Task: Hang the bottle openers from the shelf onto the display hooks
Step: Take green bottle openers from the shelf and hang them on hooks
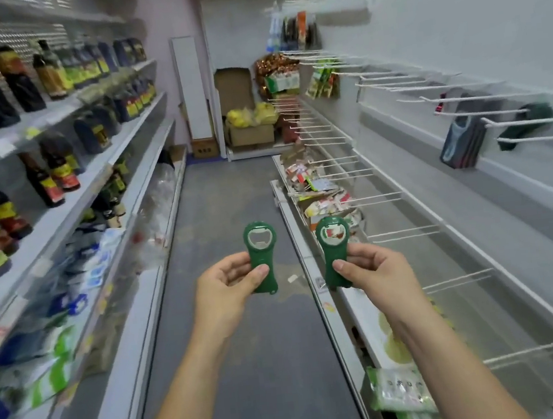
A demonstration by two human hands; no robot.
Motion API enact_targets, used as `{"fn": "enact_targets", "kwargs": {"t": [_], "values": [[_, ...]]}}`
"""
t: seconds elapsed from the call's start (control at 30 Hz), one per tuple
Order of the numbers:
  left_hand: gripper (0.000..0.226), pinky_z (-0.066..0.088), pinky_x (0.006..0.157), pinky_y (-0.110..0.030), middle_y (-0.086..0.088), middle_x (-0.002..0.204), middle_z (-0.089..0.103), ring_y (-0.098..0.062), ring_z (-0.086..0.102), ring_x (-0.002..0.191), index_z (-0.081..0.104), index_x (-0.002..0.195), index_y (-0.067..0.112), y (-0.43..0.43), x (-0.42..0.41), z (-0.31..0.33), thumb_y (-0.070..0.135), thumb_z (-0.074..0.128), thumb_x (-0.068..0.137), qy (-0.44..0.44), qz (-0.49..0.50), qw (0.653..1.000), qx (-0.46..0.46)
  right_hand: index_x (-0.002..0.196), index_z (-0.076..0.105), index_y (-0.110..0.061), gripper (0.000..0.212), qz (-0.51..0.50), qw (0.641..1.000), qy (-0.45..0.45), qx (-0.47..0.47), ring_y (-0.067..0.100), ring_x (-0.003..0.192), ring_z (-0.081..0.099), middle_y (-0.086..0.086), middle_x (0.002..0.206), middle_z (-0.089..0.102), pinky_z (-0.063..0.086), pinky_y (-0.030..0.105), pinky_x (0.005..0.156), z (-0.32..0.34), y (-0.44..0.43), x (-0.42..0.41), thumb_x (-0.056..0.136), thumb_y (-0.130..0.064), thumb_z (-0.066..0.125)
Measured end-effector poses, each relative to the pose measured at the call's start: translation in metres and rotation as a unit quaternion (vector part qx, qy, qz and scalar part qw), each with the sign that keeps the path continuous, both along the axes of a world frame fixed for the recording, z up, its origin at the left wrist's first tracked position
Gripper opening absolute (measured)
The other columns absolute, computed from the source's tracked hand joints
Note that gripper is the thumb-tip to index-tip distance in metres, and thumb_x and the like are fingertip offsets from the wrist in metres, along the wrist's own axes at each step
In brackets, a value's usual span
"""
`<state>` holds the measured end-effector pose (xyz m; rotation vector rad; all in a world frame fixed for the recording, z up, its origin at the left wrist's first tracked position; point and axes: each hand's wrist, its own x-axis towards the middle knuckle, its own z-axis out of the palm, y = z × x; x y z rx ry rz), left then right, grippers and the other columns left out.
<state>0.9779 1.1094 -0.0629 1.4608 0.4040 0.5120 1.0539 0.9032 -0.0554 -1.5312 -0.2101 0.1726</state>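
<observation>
While the left hand [228, 283] pinches one green bottle opener [261, 255] by its handle, the right hand [371, 267] pinches a second opener [334, 251] (both upright, apart, over the aisle floor [232, 193]); display hooks [462, 98] line the right wall, one perhaps holding something green.

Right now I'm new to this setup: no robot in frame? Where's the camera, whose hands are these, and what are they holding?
There is no machine here. A person works with bare hands, and the single picture comes from a wide-angle camera worn on the head, looking forward and down a shop aisle. The left hand pinches one green bottle opener upright. The right hand pinches a second green opener the same way. Both are held in the air above the grey floor, not resting on anything. Left of the aisle are shelves of dark bottles. On the right is a wall of white display hooks, mostly bare, where the openers should hang.
</observation>
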Motion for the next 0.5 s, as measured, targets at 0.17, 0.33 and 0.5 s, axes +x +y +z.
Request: {"fn": "enact_targets", "kwargs": {"t": [0.17, 0.33, 0.5], "values": [[0.03, 0.06, 0.084, -0.03, -0.017, 0.103, 0.076, -0.023, 0.071, 0.094, 0.072, 0.109, 0.005, 0.035, 0.098, -0.004, -0.004, 0.077, 0.081, 0.016, -0.009, 1.0, 0.016, 0.098, 0.073, -0.01, 0.025, 0.011, 1.0, 0.002, 0.02, 0.005, 0.066, 0.072, -0.004, 0.074, 0.078, 0.054, 0.014, 0.059, -0.003, 0.037, 0.101, 0.086, 0.011, 0.066], [0.026, 0.06, 0.077, -0.024, -0.016, 0.097, 0.075, -0.021, 0.07, 0.087, 0.072, 0.101, 0.009, 0.061, 0.195, 0.009, -0.007, 0.075, 0.081, 0.011, -0.021, 1.0, 0.014, 0.093, 0.073, -0.012, 0.024, 0.0, 1.0, -0.008, 0.028, 0.006, 0.067, 0.072, -0.006, 0.071, 0.077, 0.054, 0.012, 0.059, 0.009, 0.064, 0.194, 0.085, 0.01, 0.068], [0.026, 0.06, 0.069, -0.02, -0.006, 0.087, 0.075, -0.012, 0.07, 0.076, 0.071, 0.092, 0.016, 0.08, 0.285, 0.013, -0.007, 0.075, 0.081, 0.009, -0.049, 0.999, 0.01, 0.092, 0.074, -0.014, 0.025, -0.025, 0.999, -0.017, 0.012, 0.005, 0.067, 0.072, -0.005, 0.074, 0.078, 0.056, 0.015, 0.063, 0.013, 0.08, 0.266, 0.086, 0.01, 0.068]]}}
